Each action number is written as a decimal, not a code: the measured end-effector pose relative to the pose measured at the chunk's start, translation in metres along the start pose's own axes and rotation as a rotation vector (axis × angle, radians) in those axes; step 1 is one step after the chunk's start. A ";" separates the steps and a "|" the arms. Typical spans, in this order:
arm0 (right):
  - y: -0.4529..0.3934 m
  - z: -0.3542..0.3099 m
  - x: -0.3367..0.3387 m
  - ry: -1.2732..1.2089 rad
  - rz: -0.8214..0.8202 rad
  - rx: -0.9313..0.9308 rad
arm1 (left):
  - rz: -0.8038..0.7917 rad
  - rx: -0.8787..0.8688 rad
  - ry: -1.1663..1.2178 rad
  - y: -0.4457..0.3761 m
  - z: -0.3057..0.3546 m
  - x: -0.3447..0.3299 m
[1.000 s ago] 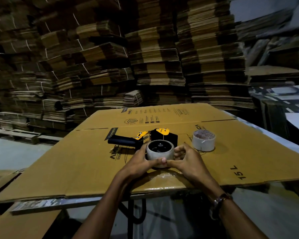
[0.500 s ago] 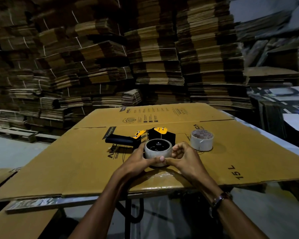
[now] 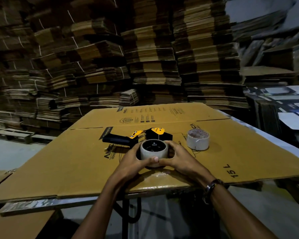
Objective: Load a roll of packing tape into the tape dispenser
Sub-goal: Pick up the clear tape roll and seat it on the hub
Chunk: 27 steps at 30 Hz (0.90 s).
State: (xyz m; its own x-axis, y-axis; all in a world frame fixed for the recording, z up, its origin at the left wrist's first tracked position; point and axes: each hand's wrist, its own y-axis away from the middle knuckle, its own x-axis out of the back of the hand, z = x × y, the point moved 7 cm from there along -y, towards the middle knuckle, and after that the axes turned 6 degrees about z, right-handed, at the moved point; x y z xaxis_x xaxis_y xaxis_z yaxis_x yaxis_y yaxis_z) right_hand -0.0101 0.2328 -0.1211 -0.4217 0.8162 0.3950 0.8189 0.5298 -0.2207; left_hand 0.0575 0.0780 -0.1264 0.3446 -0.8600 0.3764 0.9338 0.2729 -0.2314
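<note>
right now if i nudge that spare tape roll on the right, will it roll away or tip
Probably neither: the spare tape roll sits flat on its end on the cardboard sheet, so it would likely slide. It looks squat and wide, so tipping seems unlikely. Stood on its edge, it could roll.

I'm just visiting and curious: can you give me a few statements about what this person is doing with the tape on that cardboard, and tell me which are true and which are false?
1. Both hands grip the same roll of tape. True: the left hand and right hand curl around the near tape roll.
2. A black hub shows inside the held roll. True.
3. The second tape roll is stacked on the held one. False: it stands apart, to the right on the cardboard sheet.
4. The tape dispenser is red. False: it is black and yellow.
5. The right wrist is bare. False: it wears a wristband.
</note>
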 end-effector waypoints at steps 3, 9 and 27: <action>0.000 0.001 -0.001 0.011 0.039 0.007 | 0.233 -0.071 -0.091 0.015 0.007 0.004; 0.000 0.005 -0.001 0.028 0.077 -0.001 | 0.666 -0.037 -0.263 0.052 0.025 -0.008; -0.003 0.011 -0.001 0.026 0.055 0.005 | 0.612 0.054 -0.091 0.038 0.018 -0.014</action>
State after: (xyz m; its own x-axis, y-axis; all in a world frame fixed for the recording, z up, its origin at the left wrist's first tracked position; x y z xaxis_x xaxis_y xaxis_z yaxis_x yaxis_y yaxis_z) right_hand -0.0165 0.2330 -0.1309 -0.3654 0.8379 0.4054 0.8388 0.4853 -0.2470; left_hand 0.0900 0.1077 -0.1242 0.8235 -0.5014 0.2655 0.5673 0.7282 -0.3846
